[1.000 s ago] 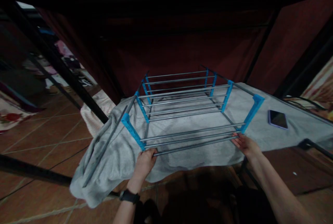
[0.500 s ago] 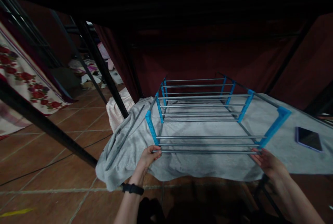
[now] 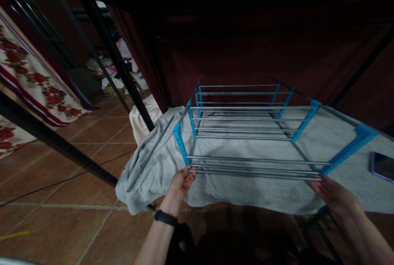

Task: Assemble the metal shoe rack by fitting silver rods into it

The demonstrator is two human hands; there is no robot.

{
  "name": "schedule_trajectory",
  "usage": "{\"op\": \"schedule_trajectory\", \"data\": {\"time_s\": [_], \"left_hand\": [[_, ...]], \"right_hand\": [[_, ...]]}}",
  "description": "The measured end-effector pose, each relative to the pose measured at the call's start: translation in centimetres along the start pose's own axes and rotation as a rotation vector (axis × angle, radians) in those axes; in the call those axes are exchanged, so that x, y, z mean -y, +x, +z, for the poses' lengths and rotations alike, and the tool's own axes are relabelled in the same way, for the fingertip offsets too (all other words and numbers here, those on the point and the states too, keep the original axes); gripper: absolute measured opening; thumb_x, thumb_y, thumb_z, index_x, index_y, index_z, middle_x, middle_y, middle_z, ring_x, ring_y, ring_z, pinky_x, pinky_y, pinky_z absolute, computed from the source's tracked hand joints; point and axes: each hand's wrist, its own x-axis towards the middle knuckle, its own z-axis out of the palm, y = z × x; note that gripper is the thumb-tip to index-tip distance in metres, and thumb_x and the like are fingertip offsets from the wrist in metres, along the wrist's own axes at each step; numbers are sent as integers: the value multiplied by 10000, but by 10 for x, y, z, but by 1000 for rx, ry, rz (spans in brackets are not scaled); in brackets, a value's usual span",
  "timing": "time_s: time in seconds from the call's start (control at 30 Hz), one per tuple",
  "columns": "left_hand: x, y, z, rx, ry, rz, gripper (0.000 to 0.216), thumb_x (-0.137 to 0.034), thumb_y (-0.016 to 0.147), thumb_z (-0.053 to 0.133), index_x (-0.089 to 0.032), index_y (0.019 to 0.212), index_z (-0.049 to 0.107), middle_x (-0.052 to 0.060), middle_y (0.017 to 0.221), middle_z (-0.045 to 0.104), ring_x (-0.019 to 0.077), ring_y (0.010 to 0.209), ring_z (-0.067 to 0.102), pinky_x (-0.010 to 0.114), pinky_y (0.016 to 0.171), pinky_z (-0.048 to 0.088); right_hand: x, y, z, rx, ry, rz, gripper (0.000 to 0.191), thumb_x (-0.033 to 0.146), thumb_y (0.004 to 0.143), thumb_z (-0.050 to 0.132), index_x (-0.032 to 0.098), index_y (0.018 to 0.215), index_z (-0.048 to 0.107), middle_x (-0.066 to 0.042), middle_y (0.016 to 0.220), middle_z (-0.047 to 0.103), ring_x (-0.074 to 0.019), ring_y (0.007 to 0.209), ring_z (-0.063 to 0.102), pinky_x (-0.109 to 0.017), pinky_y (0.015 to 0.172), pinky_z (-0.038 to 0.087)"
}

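Note:
A rack of grey metal tubes with blue plastic brackets [image 3: 182, 146] lies on a grey blanket [image 3: 215, 193]. Along its near side runs a loose-looking grey metal tube [image 3: 255, 175], close beneath the rack's front bars. My left hand [image 3: 181, 182], with a dark band on the wrist, pinches the tube's left end beside the front left bracket. At the other end my right hand [image 3: 334, 193] has its fingers closed on the tube, near the lower end of the front right bracket [image 3: 347, 150]. Whether the tube ends sit in the brackets is hard to tell.
Another grey tube [image 3: 150, 154] lies on the blanket at the left. A phone [image 3: 383, 165] rests at the right edge. Black frame posts [image 3: 123, 64] stand left, with a dark red curtain [image 3: 240, 60] behind and tiled floor [image 3: 61, 183] below.
The tube has come up closer to the rack's front bars, both hands still at its ends. The view has shifted, with the phone now partly cut off at the right.

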Motion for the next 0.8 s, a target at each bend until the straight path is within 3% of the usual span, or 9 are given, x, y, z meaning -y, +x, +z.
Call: {"op": "schedule_trajectory", "data": {"time_s": [0.2, 0.53, 0.8], "left_hand": [[12, 2, 3, -12, 18, -12, 191, 5, 973, 459, -135, 981, 590, 70, 793, 748, 119, 554, 710, 185, 502, 556], [15, 4, 2, -29, -33, -46, 190, 30, 940, 514, -129, 916, 615, 75, 765, 743, 117, 559, 712, 182, 536, 573], [13, 5, 1, -44, -61, -30, 162, 11, 930, 578, -124, 862, 638, 38, 681, 716, 108, 520, 694, 158, 475, 540]], "right_hand": [[5, 0, -1, 11, -118, -158, 344, -51, 755, 488, 228, 780, 688, -43, 851, 686, -142, 642, 714, -242, 669, 584], [5, 4, 3, -35, -121, -138, 273, 15, 831, 507, 225, 739, 656, -26, 813, 667, -107, 589, 686, -225, 647, 555], [3, 0, 6, -58, -68, -53, 214, 47, 838, 552, 231, 774, 639, -2, 799, 645, -118, 564, 671, -230, 621, 534]]}}
